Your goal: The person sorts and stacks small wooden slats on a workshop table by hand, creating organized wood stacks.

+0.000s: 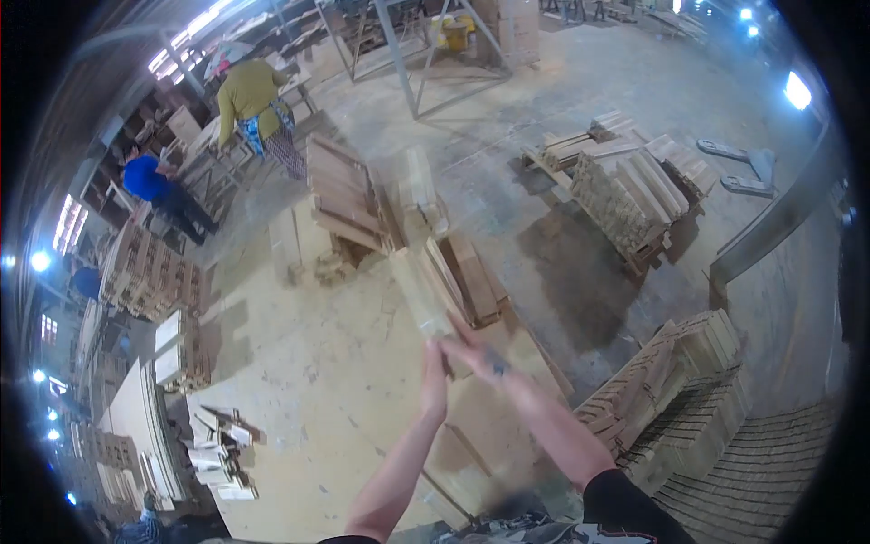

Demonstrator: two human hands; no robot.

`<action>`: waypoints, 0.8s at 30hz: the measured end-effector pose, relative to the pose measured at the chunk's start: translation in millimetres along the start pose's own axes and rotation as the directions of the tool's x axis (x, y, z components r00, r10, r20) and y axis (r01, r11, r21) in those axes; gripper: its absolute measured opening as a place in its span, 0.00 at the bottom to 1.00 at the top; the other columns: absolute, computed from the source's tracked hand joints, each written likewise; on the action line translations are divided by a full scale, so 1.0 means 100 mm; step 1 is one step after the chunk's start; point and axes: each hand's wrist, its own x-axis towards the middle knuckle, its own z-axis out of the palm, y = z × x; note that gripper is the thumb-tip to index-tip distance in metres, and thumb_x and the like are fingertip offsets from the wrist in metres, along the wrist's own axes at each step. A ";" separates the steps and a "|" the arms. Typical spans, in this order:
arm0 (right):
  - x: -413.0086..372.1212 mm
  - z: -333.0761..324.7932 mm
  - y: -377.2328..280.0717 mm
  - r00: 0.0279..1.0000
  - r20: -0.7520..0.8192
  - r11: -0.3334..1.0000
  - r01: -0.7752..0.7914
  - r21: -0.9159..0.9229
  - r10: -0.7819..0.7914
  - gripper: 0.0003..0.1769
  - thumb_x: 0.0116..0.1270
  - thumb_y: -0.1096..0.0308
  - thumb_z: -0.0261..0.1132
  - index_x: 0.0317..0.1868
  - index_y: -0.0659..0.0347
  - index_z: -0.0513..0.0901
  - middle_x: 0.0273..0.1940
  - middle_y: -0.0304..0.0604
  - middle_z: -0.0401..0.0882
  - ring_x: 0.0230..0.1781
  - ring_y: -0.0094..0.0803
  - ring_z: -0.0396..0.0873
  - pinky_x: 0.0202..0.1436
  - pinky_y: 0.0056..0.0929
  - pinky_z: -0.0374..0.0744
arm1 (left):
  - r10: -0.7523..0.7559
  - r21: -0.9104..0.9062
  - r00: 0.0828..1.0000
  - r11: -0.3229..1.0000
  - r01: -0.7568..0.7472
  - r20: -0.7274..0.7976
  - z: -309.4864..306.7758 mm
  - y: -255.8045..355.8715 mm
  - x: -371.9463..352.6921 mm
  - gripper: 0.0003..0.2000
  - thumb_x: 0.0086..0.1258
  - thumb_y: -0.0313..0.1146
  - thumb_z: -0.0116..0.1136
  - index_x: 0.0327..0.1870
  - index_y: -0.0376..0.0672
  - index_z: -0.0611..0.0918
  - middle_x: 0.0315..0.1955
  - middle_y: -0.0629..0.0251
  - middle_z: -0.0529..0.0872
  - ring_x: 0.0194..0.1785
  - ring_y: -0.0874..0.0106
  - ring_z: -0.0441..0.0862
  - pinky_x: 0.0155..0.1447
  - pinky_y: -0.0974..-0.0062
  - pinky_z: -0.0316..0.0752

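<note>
My left hand and my right hand meet at the near end of a bundle of pale wooden boards in front of me. The left fingers point forward along the left side of that end, and the right hand comes in from the right, slightly smeared by motion. Between them they grip the boards' end; the fingertips are partly hidden. Just right of the bundle lie darker brown boards. Everything rests on a broad, pale, scuffed work surface.
A slatted wooden stack leans beyond the boards. On the right are a pallet of wood, a pallet jack and a tall pile of strips. Short offcuts lie at left. Two people work at the back left.
</note>
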 end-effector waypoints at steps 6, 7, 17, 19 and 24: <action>-0.74 1.38 0.98 0.995 0.097 0.996 -0.015 -0.092 0.024 0.49 0.76 0.53 0.65 0.84 0.63 0.48 0.81 0.54 0.54 0.83 0.42 0.53 0.82 0.38 0.57 | -0.236 -0.051 0.957 0.972 0.230 -0.171 -1.35 -0.31 -1.30 0.33 0.87 0.57 0.36 0.80 0.38 0.63 0.75 0.62 0.70 0.77 0.68 0.64 0.80 0.67 0.56; -0.86 1.58 1.08 0.988 0.150 0.994 -0.021 -0.108 0.037 0.47 0.78 0.57 0.65 0.85 0.63 0.46 0.82 0.52 0.53 0.83 0.39 0.52 0.82 0.36 0.56 | -0.231 -0.063 0.950 0.973 0.222 -0.211 -1.54 -0.37 -1.49 0.33 0.87 0.57 0.36 0.80 0.38 0.64 0.73 0.62 0.72 0.75 0.68 0.67 0.78 0.68 0.59; -1.79 3.11 1.96 0.921 0.331 0.930 -0.079 -0.359 0.207 0.61 0.72 0.39 0.67 0.85 0.66 0.41 0.85 0.67 0.35 0.87 0.52 0.30 0.87 0.46 0.43 | -0.241 0.027 0.941 0.967 0.254 -0.239 -3.46 -0.67 -2.81 0.14 0.82 0.45 0.52 0.52 0.43 0.81 0.29 0.76 0.75 0.34 0.81 0.74 0.40 0.77 0.69; -1.88 3.18 2.04 0.922 0.360 0.921 0.009 -0.390 0.144 0.59 0.71 0.40 0.67 0.85 0.66 0.45 0.85 0.64 0.38 0.87 0.51 0.33 0.86 0.52 0.42 | -0.204 0.046 0.951 0.974 0.221 -0.232 -3.66 -0.56 -2.86 0.12 0.81 0.42 0.53 0.50 0.42 0.81 0.26 0.76 0.73 0.30 0.82 0.72 0.36 0.77 0.69; -2.23 2.73 2.07 0.960 0.259 0.152 0.242 -0.958 0.105 0.52 0.71 0.45 0.65 0.83 0.65 0.53 0.85 0.55 0.45 0.87 0.52 0.43 0.84 0.66 0.38 | -0.143 0.007 0.929 0.988 0.155 -0.340 -3.97 -0.53 -2.84 0.21 0.75 0.33 0.60 0.64 0.34 0.75 0.41 0.61 0.86 0.44 0.72 0.85 0.48 0.71 0.80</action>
